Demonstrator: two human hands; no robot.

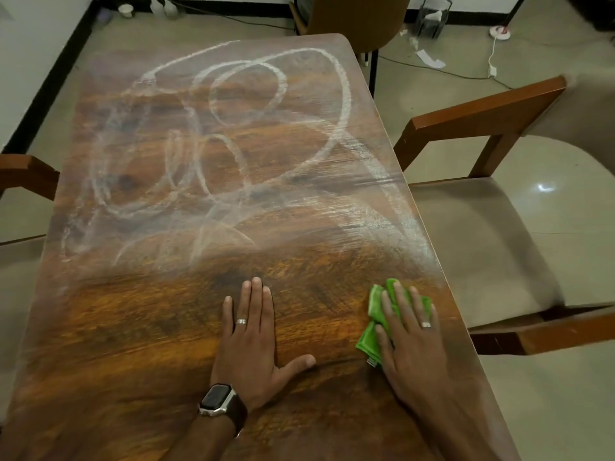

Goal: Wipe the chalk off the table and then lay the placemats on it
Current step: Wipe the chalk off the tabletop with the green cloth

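A long wooden table (133,327) fills the head view. White chalk scribbles (213,138) loop over its far and middle parts, smeared toward the right edge. The near strip of wood shows bare grain. My left hand (253,341) lies flat on the table near the middle, fingers straight, a watch on the wrist. With straight fingers, my right hand (409,337) presses a crumpled green cloth (374,327) onto the table close to the right edge. No placemats are in view.
A wooden chair with a beige seat (482,234) stands close along the table's right side. Another chair back (352,18) is at the far end, and a chair arm (26,174) at the left. Cables and a bin (432,18) lie on the floor beyond.
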